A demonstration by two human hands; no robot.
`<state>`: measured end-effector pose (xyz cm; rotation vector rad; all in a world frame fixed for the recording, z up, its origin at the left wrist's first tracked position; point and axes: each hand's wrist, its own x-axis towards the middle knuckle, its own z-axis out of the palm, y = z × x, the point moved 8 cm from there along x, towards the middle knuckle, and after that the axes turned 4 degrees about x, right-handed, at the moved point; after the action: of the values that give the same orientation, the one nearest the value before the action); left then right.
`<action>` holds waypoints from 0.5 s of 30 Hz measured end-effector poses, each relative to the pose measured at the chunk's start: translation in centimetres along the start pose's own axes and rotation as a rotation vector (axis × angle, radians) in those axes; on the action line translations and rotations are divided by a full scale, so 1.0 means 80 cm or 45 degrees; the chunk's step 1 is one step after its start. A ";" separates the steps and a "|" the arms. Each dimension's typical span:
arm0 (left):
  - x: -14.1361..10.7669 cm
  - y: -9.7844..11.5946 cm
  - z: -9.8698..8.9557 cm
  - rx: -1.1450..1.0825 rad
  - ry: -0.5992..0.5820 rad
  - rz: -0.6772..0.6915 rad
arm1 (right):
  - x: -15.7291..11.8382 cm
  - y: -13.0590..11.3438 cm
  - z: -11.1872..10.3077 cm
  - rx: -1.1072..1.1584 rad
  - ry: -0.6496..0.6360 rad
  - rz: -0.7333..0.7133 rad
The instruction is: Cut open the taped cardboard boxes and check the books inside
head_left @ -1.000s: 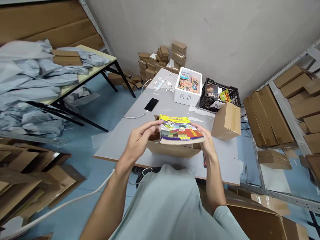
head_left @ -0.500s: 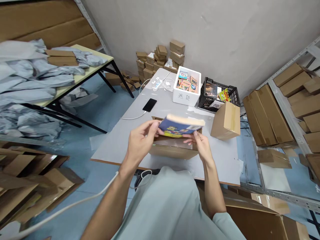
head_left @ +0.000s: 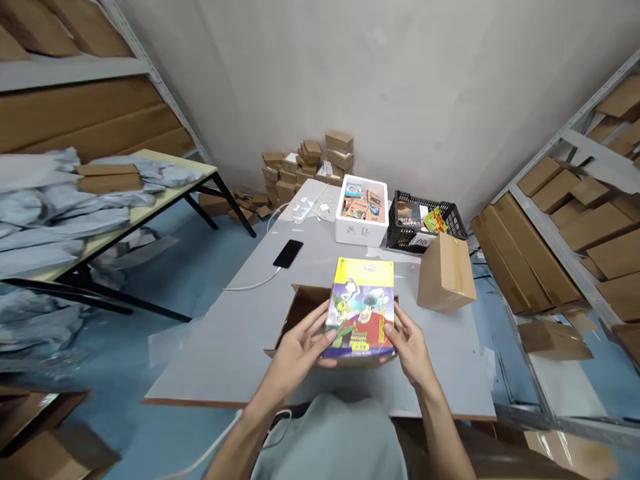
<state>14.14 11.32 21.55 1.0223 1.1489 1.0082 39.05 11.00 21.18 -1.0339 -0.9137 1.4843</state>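
Note:
A colourful book [head_left: 361, 310] with a yellow and purple cartoon cover faces up toward me. Its lower left side is gripped by my left hand [head_left: 303, 340], thumb on the cover and fingers beneath. My right hand [head_left: 407, 341] holds the lower right side in the same way. Under the book stands an open cardboard box [head_left: 294, 313] on the grey table [head_left: 225, 353]; the book hides most of the box's inside. Whether the book touches the box I cannot tell.
A black phone [head_left: 289, 254] on a white cable lies to the left. Behind are a white foam box [head_left: 361, 233] of small colourful packs and a black crate [head_left: 425, 239] with books. A closed carton [head_left: 447, 273] stands at the right. Grey parcels [head_left: 45, 213] cover another table.
The book has been turned from edge-on to cover-up, still between both hands. My view has tilted upward, showing more wall and shelf.

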 end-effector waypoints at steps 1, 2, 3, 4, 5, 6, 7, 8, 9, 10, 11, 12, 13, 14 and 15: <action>0.025 0.024 0.000 0.000 0.041 0.072 | 0.032 -0.017 0.002 -0.005 0.012 -0.057; 0.052 0.053 0.001 0.003 0.088 0.162 | 0.069 -0.037 0.005 -0.013 0.031 -0.114; 0.081 0.085 0.004 0.009 0.122 0.266 | 0.109 -0.060 0.010 -0.031 0.055 -0.170; 0.110 0.119 0.009 0.014 0.157 0.382 | 0.149 -0.086 0.016 -0.056 0.092 -0.229; 0.137 0.153 0.013 0.025 0.204 0.480 | 0.187 -0.112 0.021 -0.081 0.153 -0.294; 0.160 0.182 0.015 0.051 0.268 0.558 | 0.220 -0.136 0.026 -0.124 0.228 -0.356; 0.179 0.205 0.013 0.079 0.352 0.608 | 0.247 -0.153 0.030 -0.192 0.311 -0.389; 0.194 0.220 0.010 0.125 0.414 0.629 | 0.267 -0.163 0.034 -0.235 0.329 -0.399; 0.202 0.225 0.001 0.173 0.473 0.628 | 0.279 -0.165 0.036 -0.268 0.325 -0.397; 0.205 0.222 -0.011 0.237 0.520 0.643 | 0.282 -0.159 0.031 -0.302 0.322 -0.391; 0.200 0.212 -0.028 0.291 0.570 0.659 | 0.276 -0.147 0.022 -0.329 0.313 -0.381; 0.190 0.194 -0.049 0.331 0.615 0.674 | 0.263 -0.130 0.006 -0.356 0.321 -0.371; 0.176 0.170 -0.073 0.363 0.660 0.682 | 0.243 -0.109 -0.015 -0.380 0.343 -0.358; 0.159 0.141 -0.100 0.369 0.718 0.662 | 0.219 -0.085 -0.040 -0.410 0.389 -0.342; 0.140 0.109 -0.127 0.357 0.771 0.623 | 0.191 -0.061 -0.067 -0.435 0.457 -0.315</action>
<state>4.72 25.22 26.38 1.3030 1.6042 1.6533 44.70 26.89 21.88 -1.3301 -1.0097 0.9168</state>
